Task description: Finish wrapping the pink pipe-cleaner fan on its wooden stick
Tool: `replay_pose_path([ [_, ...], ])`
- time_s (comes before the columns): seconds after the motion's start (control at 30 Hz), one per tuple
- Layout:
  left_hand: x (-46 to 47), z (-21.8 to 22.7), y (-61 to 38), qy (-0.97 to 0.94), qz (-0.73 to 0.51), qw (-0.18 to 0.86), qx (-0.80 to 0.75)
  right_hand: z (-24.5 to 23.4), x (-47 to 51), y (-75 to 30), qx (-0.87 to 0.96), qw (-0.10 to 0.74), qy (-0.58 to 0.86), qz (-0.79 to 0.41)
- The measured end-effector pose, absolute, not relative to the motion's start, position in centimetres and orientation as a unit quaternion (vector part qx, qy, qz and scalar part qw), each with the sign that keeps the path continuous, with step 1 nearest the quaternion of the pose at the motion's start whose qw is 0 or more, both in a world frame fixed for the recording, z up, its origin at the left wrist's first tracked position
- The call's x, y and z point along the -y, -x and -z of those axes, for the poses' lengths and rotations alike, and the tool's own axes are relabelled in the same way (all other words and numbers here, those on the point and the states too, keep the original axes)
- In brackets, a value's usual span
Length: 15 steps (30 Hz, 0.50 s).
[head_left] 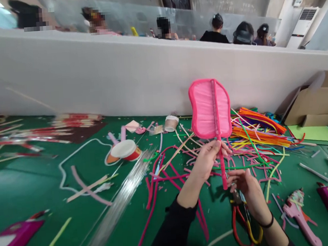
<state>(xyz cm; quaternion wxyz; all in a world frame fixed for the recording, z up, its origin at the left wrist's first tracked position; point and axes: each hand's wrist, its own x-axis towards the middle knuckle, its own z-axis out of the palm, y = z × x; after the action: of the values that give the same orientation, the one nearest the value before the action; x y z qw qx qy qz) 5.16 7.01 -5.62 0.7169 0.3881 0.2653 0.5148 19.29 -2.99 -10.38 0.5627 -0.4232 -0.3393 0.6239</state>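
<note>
My left hand (207, 161) is closed around the upper handle of a pink hand fan (205, 109), which stands upright above the table. The fan has a fuzzy pipe-cleaner rim, a pleated pale pink face and a central rib running down into the wrapped handle. Beside the handle's lower end is my right hand (249, 190), its fingers apart and loosely bent, holding nothing I can see. Under that hand lie pliers (245, 222) with red and yellow grips. Pink pipe cleaners (154, 187) are strewn to the left of my hands.
Bundled orange and yellow pipe cleaners (261, 131) lie at back right, near a cardboard box (316, 101). A pink glue gun (301, 218) rests at right. Clear thin rods (124, 197) and a paper cup (126, 150) lie left. A white partition (107, 74) separates people (215, 31) beyond.
</note>
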Motion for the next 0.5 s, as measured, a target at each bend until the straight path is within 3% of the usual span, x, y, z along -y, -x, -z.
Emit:
replay_pose_path([
  [0.37, -5.9, 3.7, -4.9, -0.434, -0.581, 0.647, -0.237, 7.8, 4.1, -16.9, 0.437, 0.543, 0.483, -0.53],
  [0.5, -5.3, 3.7, -4.9, -0.457, -0.588, 0.623, -0.24, 8.2, 4.2, -16.2, 0.489, 0.543, 0.545, -0.412],
])
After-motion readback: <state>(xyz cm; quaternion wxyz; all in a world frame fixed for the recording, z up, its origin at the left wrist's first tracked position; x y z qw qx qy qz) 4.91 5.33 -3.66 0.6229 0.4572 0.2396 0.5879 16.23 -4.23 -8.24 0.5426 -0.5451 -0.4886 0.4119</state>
